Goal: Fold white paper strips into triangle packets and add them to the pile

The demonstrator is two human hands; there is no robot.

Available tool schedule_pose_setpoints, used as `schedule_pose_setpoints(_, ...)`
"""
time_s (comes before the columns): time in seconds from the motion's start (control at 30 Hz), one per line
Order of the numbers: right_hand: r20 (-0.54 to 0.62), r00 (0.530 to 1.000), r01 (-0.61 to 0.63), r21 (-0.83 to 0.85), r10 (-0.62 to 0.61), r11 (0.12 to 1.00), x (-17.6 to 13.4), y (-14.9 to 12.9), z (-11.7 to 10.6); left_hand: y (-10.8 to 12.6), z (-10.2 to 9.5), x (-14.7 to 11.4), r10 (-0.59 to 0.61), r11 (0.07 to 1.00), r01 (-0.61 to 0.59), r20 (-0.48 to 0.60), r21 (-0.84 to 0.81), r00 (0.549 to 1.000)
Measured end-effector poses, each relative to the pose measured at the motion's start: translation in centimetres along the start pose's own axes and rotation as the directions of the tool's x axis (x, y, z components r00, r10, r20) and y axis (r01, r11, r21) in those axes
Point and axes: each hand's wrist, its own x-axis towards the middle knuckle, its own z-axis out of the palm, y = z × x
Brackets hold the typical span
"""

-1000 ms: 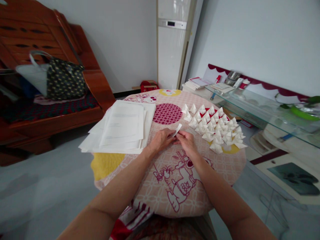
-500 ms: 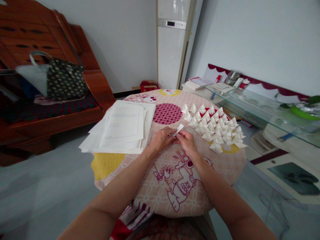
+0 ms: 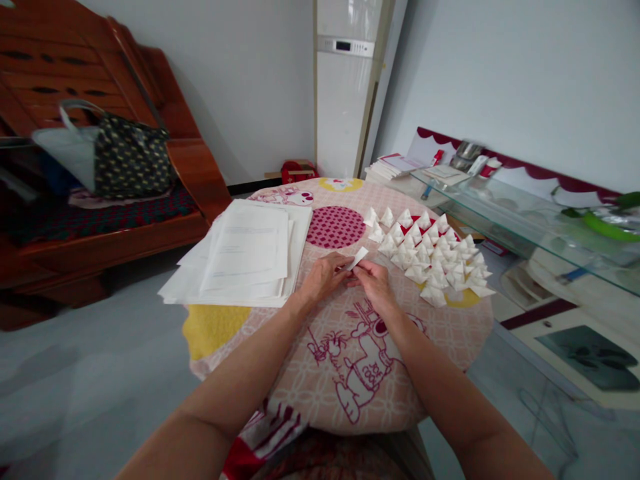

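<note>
A small folded piece of white paper (image 3: 359, 256) sticks up between my two hands, over the middle of the round table. My left hand (image 3: 325, 275) pinches it from the left, and my right hand (image 3: 373, 277) grips its lower right part. The fingers hide most of its lower end. Just to the right stand several rows of folded white paper boats (image 3: 434, 250), pointed in the middle. Left of my hands lies a pile of white paper sheets (image 3: 245, 247), the top ones faintly printed.
A pink patterned cloth (image 3: 310, 373) covers the round table. On the right is a glass-topped cabinet (image 3: 530, 220) bearing papers and cups. A wooden bench (image 3: 195, 160) with a dark patterned bag (image 3: 131, 157) stands at the left. A tall white air conditioner (image 3: 343, 100) fills the far corner.
Hardly anything differs. Both hands stay in the same place with the folded paper between them; the view has shifted very slightly.
</note>
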Motion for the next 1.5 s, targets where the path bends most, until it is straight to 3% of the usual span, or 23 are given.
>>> schedule_pose_setpoints(0.63,-0.009,1.0,-0.004,0.002,0.004,1.0,0.0,0.0,0.1,-0.3,0.1,0.1,-0.019,1.0,0.019,0.011,-0.018,1.0)
schedule_pose_setpoints(1.1,-0.016,1.0,0.023,-0.102,-0.025,0.995,0.1,0.2,0.1,-0.4,0.7,0.2,-0.049,0.997,0.05,-0.016,0.062,0.999)
schedule_pose_setpoints(1.5,-0.119,0.991,-0.058,0.049,0.063,0.997,0.0,0.0,0.0,-0.8,1.2,0.0,0.034,0.993,-0.03,-0.039,0.113,0.999)
